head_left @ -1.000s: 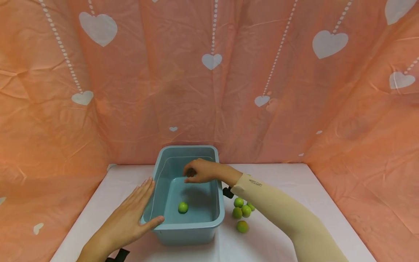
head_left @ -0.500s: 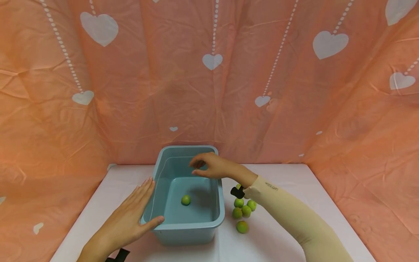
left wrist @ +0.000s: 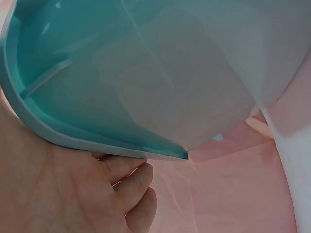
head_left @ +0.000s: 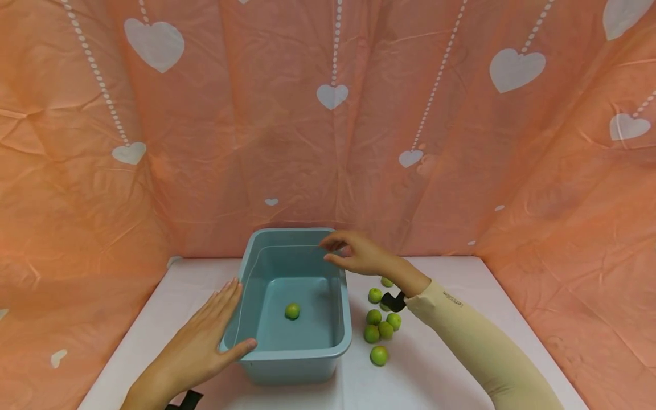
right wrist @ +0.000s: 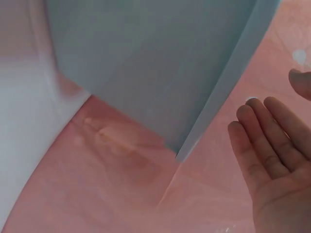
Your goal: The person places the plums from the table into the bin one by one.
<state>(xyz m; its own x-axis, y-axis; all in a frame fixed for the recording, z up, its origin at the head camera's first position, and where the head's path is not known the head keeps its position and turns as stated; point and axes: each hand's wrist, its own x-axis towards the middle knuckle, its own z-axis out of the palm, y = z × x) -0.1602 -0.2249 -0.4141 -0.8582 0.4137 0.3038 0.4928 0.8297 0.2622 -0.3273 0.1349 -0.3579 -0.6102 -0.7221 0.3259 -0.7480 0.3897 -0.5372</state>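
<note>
A blue-grey plastic tub [head_left: 287, 354] stands on the white-covered table, with one green round fruit [head_left: 292, 311], like a lime, on its floor. My left hand [head_left: 205, 333] rests against the tub's left rim, fingers straight and thumb over the near corner; the left wrist view shows its fingers [left wrist: 133, 187] along the outside of the rim. Over the tub's far right corner my right hand [head_left: 359, 253] hovers with nothing in it. In the right wrist view its fingers [right wrist: 265, 145] are loosely bent, beside the tub wall and apart from it.
Several more green fruits [head_left: 379, 356] lie on the table to the right of the tub, some partly behind the right wrist strap [head_left: 393, 302]. Pink-orange sheeting [head_left: 410, 205] with white hearts hangs behind and at both sides of the table [head_left: 461, 285].
My right hand has drawn back rightward and up from inside the tub to its far right corner. The fruit in the tub has rolled slightly away from me. My left hand stays put.
</note>
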